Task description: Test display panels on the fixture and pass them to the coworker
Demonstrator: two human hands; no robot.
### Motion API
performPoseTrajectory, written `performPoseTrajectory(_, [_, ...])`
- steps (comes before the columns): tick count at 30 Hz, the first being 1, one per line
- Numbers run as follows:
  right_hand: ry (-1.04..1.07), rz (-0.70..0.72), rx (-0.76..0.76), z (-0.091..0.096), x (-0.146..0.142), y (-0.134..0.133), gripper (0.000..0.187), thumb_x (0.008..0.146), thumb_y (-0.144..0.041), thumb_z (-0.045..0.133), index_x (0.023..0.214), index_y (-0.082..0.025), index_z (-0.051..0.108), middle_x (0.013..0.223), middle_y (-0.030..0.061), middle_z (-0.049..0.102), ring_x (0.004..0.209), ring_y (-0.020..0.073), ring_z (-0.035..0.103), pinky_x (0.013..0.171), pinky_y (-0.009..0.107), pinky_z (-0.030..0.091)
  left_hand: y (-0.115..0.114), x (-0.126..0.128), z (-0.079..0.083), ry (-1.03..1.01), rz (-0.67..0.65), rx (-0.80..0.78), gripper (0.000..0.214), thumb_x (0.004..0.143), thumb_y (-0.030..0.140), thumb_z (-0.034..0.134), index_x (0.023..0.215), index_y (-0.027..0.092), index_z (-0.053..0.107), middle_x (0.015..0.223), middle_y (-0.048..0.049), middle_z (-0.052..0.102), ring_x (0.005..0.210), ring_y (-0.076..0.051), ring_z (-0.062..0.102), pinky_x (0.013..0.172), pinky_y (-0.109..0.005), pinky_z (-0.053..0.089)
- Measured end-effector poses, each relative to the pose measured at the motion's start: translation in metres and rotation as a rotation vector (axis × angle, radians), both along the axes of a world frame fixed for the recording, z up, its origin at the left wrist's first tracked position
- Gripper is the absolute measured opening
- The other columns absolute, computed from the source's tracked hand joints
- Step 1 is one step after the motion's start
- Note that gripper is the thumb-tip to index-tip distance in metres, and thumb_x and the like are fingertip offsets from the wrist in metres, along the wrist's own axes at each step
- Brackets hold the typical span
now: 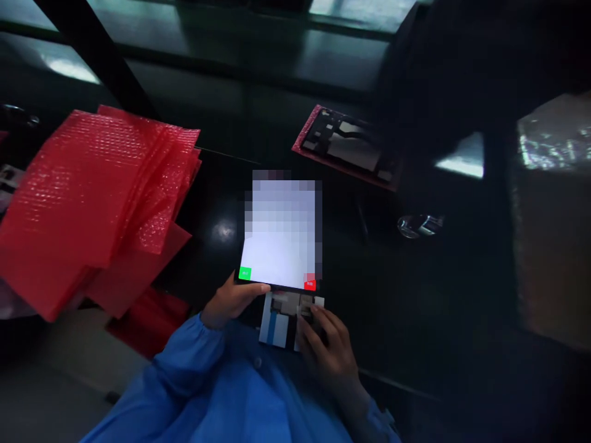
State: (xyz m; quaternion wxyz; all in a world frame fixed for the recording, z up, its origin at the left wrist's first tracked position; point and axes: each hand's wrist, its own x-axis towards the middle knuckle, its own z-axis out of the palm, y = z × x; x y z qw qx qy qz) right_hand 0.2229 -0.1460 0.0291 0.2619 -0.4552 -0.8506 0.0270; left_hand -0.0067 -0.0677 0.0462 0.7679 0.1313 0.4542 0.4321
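The left hand (pixel 231 301) wraps the lower edge of a handheld screen device (pixel 281 237), its grip narrow and closed, with the thumb lying along the bottom. The display is pixelated, so only a green button (pixel 245 274) and a red button (pixel 310 284) show, at its 2 lower corners. Just below, the right hand (pixel 327 347) has a narrow grip on a flat printed card (pixel 277 326) with a blue stripe. The device overlaps the card's top edge and the right fingers (pixel 314 317) cover part of its right side, so its markings are hard to read.

A stack of red bubble-wrap pouches (pixel 92 197) lies to the left on the dark bench (pixel 406 320). Ahead, a dark flat module (pixel 346 144) rests on another red pouch (pixel 300 146), and a clear round object (pixel 419 226) sits to the right, perhaps plastic. A dim cardboard box (pixel 551 215) is cut off by the right edge. A large dark shape (pixel 443 74) hides the upper right. A blue sleeve (pixel 184 357) covers the left forearm.
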Motion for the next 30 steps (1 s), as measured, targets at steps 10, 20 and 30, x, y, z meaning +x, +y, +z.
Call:
performPoseTrajectory(10, [-0.052, 0.047, 0.022, 0.003, -0.002, 0.004, 0.021, 0.096, -0.013, 0.062, 0.117, -0.015, 0.065, 0.118, 0.0170, 0.062, 0.118, 0.0319, 0.059, 0.100, 0.053, 0.051, 0.004, 0.001, 0.007, -0.021, -0.028, 0.042, 0.080, 0.055, 0.033, 0.096, 0.127, 0.018, 0.068, 0.114, -0.0116, 0.077, 0.117, -0.037, 0.067, 0.111, -0.053, 0.047])
performPoseTrajectory(20, [-0.011, 0.030, 0.017, -0.005, -0.005, -0.002, 0.019, 0.094, -0.015, 0.062, 0.111, -0.022, 0.067, 0.121, 0.0116, 0.066, 0.119, 0.0295, 0.058, 0.104, 0.049, 0.045, 0.004, 0.002, 0.006, 0.012, -0.037, 0.085, 0.081, 0.051, 0.040, 0.097, 0.124, 0.018, 0.069, 0.105, -0.0114, 0.079, 0.111, -0.037, 0.069, 0.109, -0.056, 0.047])
performPoseTrajectory(30, [1.029, -0.671, -1.053, 0.037, -0.008, 0.082, 0.062, 0.079, -0.055, 0.068, 0.131, -0.021, 0.064, 0.102, 0.0080, 0.074, 0.097, 0.0302, 0.069, 0.081, 0.040, 0.056, -0.010, -0.014, 0.022, 0.335, -0.182, 0.254, 0.077, 0.053, 0.037, 0.095, 0.123, 0.020, 0.070, 0.127, -0.0112, 0.071, 0.129, -0.040, 0.056, 0.116, -0.054, 0.037])
